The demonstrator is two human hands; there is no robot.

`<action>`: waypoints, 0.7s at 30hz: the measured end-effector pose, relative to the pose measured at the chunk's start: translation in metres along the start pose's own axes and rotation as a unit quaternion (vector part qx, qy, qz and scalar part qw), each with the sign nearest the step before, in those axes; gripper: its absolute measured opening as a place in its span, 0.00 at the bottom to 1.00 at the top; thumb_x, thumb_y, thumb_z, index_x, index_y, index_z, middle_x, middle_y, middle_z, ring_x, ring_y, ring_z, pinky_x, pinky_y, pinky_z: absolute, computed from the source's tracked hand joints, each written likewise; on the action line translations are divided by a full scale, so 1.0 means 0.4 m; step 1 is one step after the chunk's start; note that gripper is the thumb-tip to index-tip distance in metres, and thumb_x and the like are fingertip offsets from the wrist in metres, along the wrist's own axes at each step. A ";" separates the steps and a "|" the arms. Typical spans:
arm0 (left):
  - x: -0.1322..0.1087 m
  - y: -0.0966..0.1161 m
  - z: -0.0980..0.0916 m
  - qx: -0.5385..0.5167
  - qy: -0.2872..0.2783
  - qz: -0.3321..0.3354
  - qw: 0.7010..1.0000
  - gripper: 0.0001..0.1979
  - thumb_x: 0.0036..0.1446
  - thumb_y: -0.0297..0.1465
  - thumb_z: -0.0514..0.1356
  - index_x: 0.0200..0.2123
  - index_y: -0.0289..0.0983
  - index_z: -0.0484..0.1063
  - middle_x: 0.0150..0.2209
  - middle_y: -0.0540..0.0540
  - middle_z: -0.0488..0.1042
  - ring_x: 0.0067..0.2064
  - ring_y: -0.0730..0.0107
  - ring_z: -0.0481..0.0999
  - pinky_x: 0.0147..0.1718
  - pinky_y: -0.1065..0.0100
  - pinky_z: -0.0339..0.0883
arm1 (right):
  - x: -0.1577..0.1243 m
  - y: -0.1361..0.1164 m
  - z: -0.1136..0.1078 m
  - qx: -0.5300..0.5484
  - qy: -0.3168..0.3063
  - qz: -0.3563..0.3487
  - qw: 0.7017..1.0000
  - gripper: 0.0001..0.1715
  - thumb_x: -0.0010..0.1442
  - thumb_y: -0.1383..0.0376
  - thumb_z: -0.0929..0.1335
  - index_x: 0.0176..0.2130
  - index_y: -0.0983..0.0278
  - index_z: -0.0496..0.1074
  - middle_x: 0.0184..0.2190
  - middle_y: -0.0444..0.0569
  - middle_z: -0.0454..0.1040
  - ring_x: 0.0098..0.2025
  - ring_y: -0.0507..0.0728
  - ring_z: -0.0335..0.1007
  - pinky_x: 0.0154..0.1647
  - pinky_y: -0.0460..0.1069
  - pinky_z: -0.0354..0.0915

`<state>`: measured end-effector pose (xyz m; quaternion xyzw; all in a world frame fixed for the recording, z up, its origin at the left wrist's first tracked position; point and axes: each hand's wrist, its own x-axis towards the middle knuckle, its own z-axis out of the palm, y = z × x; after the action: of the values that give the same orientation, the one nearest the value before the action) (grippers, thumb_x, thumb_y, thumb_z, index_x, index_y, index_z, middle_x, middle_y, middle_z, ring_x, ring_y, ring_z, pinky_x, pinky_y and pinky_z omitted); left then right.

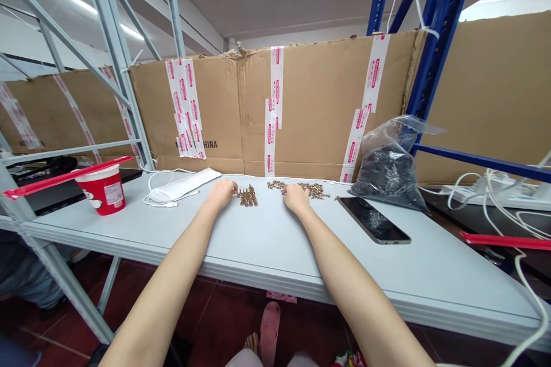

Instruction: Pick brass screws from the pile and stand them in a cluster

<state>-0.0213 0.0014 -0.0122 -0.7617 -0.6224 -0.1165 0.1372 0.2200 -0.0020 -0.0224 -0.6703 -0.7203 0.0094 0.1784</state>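
Note:
My left hand (222, 192) rests on the grey shelf board with its fingers curled, fingertips at the left edge of a group of small brass-coloured metal pieces (248, 196). These pieces are lined up close together in rows; their exact kind is too small to tell. My right hand (296, 196) is closed, fingertips down, at a loose pile of similar brass-coloured pieces (314, 190). Part of that pile shows to the left of the hand and more to its right. Whatever either hand pinches is hidden or too small to make out.
A phone (373, 219) lies to the right, before a clear plastic bag of dark material (390, 175). On the left are a white cable (155, 202), a flat white packet (185, 186) and a red cup (103, 190). A cardboard wall (318, 109) closes the back.

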 end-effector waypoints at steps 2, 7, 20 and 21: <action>-0.002 0.006 -0.001 0.001 0.004 0.004 1.000 0.10 0.53 0.29 0.53 0.34 0.38 0.74 0.30 0.42 0.74 0.36 0.62 0.72 0.35 0.68 0.60 | 0.001 -0.003 -0.001 -0.004 -0.001 -0.002 1.000 0.16 0.56 0.71 0.60 0.40 0.62 0.73 0.43 0.55 0.72 0.48 0.59 0.63 0.49 0.56 0.50; -0.006 0.013 -0.002 0.014 0.013 0.008 1.000 0.11 0.54 0.29 0.52 0.36 0.38 0.74 0.32 0.41 0.74 0.37 0.62 0.72 0.34 0.68 0.60 | 0.002 -0.003 -0.001 -0.008 0.010 -0.009 1.000 0.16 0.55 0.71 0.60 0.41 0.60 0.72 0.44 0.53 0.71 0.49 0.59 0.62 0.49 0.56 0.50; -0.003 0.012 0.002 -0.016 0.013 0.007 1.000 0.09 0.54 0.31 0.54 0.34 0.38 0.73 0.30 0.43 0.73 0.36 0.63 0.72 0.34 0.68 0.59 | 0.005 0.000 0.025 -0.022 -0.028 -0.088 0.996 0.21 0.59 0.66 0.56 0.50 0.63 0.65 0.54 0.54 0.64 0.54 0.61 0.57 0.52 0.60 0.50; -0.002 0.010 0.003 -0.021 0.014 0.002 1.000 0.08 0.54 0.31 0.54 0.34 0.38 0.73 0.30 0.44 0.73 0.36 0.63 0.72 0.34 0.69 0.59 | 0.005 0.001 0.025 -0.020 -0.027 -0.090 0.995 0.20 0.59 0.67 0.56 0.50 0.64 0.66 0.53 0.54 0.64 0.54 0.61 0.58 0.52 0.60 0.51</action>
<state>-0.0177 0.0004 -0.0138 -0.7638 -0.6166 -0.1394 0.1301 0.2175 0.0022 -0.0311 -0.6059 -0.7822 -0.0030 0.1450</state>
